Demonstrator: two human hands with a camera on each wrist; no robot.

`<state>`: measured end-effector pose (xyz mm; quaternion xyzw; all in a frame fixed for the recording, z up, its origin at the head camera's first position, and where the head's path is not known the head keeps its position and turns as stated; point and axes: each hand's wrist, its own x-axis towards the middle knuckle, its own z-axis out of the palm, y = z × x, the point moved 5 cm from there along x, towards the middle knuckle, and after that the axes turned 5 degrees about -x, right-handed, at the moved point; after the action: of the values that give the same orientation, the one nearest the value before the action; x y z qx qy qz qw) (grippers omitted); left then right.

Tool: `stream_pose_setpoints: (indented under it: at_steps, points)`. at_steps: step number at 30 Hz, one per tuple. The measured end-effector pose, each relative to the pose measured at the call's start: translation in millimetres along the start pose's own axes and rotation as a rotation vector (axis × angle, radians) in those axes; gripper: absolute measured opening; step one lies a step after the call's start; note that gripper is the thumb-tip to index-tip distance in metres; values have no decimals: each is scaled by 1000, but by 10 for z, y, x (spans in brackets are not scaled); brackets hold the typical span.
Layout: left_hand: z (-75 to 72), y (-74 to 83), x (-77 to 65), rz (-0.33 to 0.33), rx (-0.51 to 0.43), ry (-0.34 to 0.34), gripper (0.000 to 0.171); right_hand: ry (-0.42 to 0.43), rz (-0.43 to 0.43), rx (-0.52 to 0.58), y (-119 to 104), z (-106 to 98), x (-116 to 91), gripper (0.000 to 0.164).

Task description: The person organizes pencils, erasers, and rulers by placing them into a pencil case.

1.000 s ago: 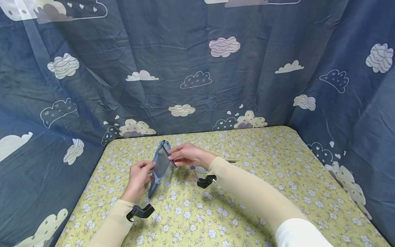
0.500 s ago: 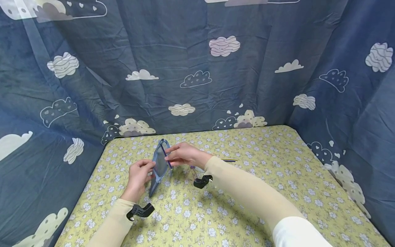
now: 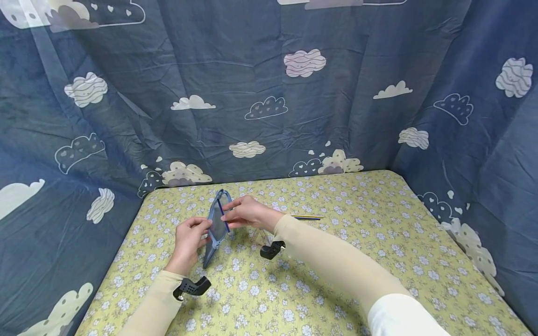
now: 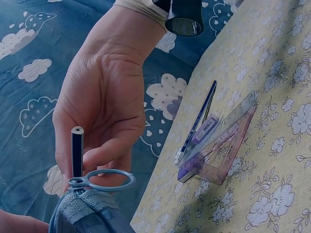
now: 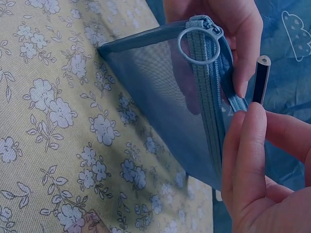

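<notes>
A blue mesh zip pouch (image 3: 217, 224) stands on edge, its zip open, with a round ring pull (image 5: 198, 46) at one end. My left hand (image 3: 191, 240) grips its left side, thumb and fingers over the rim. My right hand (image 3: 248, 212) pinches a dark blue pencil (image 3: 223, 216) at the pouch's mouth. The pencil's flat end (image 4: 77, 130) sticks up above my right fingers. In the right wrist view, my right hand (image 5: 262, 170) hides most of the pencil, so how much of it lies inside the pouch is unclear.
Several pencils (image 3: 308, 217) lie on the floral tablecloth (image 3: 260, 298) beyond my right forearm. The left wrist view shows a clear ruler (image 4: 221, 128), a pinkish set square (image 4: 228, 158) and a purple-sleeved block (image 4: 204, 128) beside them. A cloud-patterned curtain (image 3: 252, 70) surrounds the table.
My right hand has shifted slightly left with the pencil, closer to the pouch's mouth. The pencil now stands more upright. My left hand and the pouch have barely moved.
</notes>
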<state>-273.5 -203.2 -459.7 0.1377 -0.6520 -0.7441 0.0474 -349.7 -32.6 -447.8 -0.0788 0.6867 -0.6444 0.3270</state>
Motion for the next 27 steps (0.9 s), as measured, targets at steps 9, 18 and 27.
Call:
stream_pose_setpoints:
  at_steps: [9, 18, 27]
  points:
    - [-11, -9, 2, 14, -4, 12, 24, 4, 0, 13, -3, 37, 10, 47]
    - [-12, 0, 3, 15, 6, 13, 23, 34, -47, -57, -33, 82, -8, 48]
    - [-2, -22, 29, -2, -30, 30, 24, 60, -54, -123, -86, 107, -22, 43]
